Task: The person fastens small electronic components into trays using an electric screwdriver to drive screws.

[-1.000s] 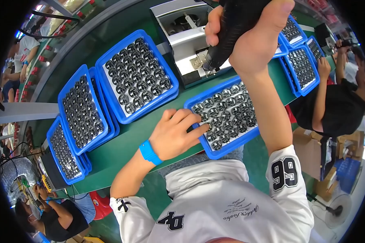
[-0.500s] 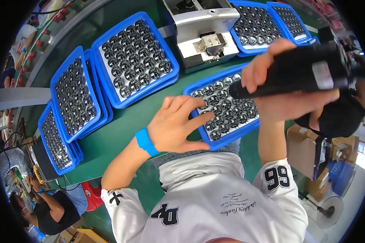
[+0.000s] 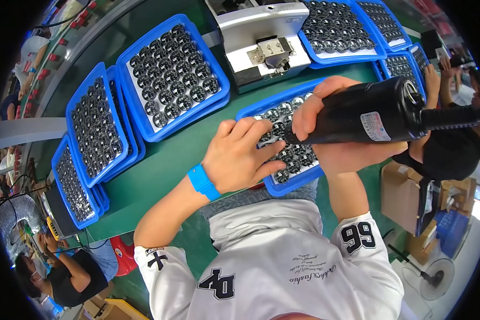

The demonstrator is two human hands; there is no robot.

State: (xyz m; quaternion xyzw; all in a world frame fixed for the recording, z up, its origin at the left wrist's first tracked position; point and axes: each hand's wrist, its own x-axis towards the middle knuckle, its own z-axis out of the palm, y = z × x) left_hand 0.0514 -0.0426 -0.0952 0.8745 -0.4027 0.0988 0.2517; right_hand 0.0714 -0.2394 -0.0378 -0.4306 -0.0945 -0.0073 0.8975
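Observation:
A blue tray (image 3: 288, 188) in front of me holds rows of small round black parts (image 3: 293, 166) on a white insert. My right hand (image 3: 352, 157) wraps round a black cylindrical electric screwdriver (image 3: 357, 109), whose thick cable leads off to the right. The tool's narrow end lies low over the tray, and its exact contact is hidden. My left hand (image 3: 234, 157), below a blue wristband, reaches over the tray's left side. Its fingers are apart, with index finger and thumb touching or close to the round parts near the screwdriver's end.
Stacked blue trays (image 3: 224, 101) of similar parts stand to the left, more trays (image 3: 381, 53) at the far right. A metal machine (image 3: 261, 32) sits behind the work tray. Cartons (image 3: 400, 192) and a fan (image 3: 437, 277) are on the right. Other people work on both sides.
My right hand has brought the screwdriver left and lower over the tray, its body now turned more toward me. My left hand has shifted slightly, thumb moving up onto the tray.

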